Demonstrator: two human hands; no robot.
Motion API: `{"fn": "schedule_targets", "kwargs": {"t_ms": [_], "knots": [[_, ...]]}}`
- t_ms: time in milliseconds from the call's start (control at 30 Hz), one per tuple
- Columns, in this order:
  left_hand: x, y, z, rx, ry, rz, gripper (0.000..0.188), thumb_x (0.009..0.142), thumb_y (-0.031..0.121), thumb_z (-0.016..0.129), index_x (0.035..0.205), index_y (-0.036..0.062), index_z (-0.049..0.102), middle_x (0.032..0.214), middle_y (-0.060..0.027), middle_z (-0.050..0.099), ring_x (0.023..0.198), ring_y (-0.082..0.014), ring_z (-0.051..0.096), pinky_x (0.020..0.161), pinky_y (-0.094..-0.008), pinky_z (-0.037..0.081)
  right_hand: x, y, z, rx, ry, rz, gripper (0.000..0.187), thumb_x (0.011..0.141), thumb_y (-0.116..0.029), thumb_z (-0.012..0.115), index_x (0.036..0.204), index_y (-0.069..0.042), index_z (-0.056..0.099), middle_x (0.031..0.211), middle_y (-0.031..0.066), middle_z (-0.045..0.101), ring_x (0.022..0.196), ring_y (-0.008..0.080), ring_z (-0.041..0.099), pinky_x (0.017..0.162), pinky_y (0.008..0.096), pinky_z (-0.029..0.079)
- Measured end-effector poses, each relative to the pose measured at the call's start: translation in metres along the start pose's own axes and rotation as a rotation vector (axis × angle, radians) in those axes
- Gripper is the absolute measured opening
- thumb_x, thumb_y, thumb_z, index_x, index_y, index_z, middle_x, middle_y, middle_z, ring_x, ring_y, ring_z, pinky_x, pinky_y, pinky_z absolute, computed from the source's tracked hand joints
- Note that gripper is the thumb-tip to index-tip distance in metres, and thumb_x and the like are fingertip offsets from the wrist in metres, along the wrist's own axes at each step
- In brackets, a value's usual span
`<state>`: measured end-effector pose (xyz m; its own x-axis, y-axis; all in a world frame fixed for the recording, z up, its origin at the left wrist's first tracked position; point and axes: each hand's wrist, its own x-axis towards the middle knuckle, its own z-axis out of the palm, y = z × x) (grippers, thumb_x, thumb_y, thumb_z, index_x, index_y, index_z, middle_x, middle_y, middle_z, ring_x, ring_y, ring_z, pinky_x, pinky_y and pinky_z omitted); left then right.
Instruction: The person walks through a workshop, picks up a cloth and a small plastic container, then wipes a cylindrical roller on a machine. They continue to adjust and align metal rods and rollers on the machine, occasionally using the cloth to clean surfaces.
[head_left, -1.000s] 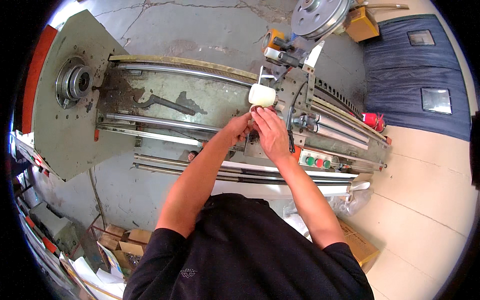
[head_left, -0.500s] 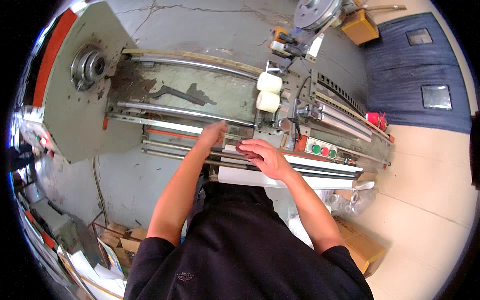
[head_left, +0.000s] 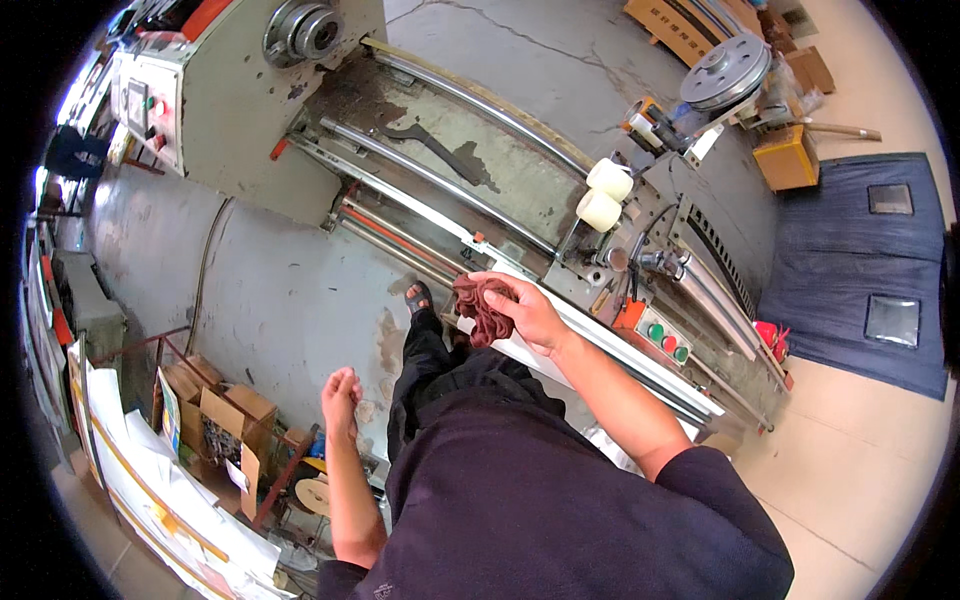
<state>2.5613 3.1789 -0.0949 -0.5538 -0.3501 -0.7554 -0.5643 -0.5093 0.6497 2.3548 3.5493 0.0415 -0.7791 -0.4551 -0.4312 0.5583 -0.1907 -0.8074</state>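
My right hand (head_left: pixel 528 318) is closed round a crumpled reddish-brown rag (head_left: pixel 484 308), which bulges out past the fingers. It is held above the near side of a long machine, over the white strip (head_left: pixel 590 338) along its edge. My left hand (head_left: pixel 342 398) hangs low on the left, away from the machine, its fingers curled in and nothing visible in them. On the machine bed (head_left: pixel 520 195) lies a dark wrench (head_left: pixel 432 150). Two cream rollers (head_left: pixel 604 196) stand on the carriage to the right of it.
A control box with green and red buttons (head_left: pixel 668 342) sits on the machine's right part. The grey headstock (head_left: pixel 240 110) rises at the far left. Cardboard boxes (head_left: pixel 235 412) and white sheets (head_left: pixel 135 450) stand at the lower left. A blue curtain (head_left: pixel 850 270) hangs at the right.
My left hand has left the machine and dropped to the lower left. My right hand has lifted the rag, which shows more fully. The view has turned, and my leg has stepped out leftward.
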Motion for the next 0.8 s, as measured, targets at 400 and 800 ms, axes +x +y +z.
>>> {"fn": "schedule_targets", "kwargs": {"t_ms": [400, 800], "knots": [[-0.018, -0.012, 0.029, 0.235, -0.120, 0.234, 0.028, 0.108, 0.014, 0.070, 0.132, 0.0019, 0.068, 0.099, -0.0029, 0.072, 0.084, -0.0102, 0.065, 0.076, -0.0251, 0.052, -0.021, -0.047, -0.068, 0.212, 0.360, -0.199, 0.042, 0.112, -0.022, 0.062, 0.149, -0.003, 0.060, 0.143, 0.0131, 0.069, 0.126, 0.0281, 0.070, 0.108, 0.0460, 0.058], [0.023, 0.133, 0.406, 0.764, -0.808, 0.864, 0.029, 0.108, 0.019, 0.063, 0.132, 0.0061, 0.074, 0.114, -0.0171, 0.078, 0.099, -0.0313, 0.075, 0.089, -0.0393, 0.058, -0.092, -0.065, -0.127, 0.347, 0.784, -0.536, 0.044, 0.111, -0.021, 0.064, 0.149, 0.001, 0.059, 0.144, 0.0142, 0.068, 0.129, 0.0278, 0.069, 0.114, 0.0449, 0.055]]}}
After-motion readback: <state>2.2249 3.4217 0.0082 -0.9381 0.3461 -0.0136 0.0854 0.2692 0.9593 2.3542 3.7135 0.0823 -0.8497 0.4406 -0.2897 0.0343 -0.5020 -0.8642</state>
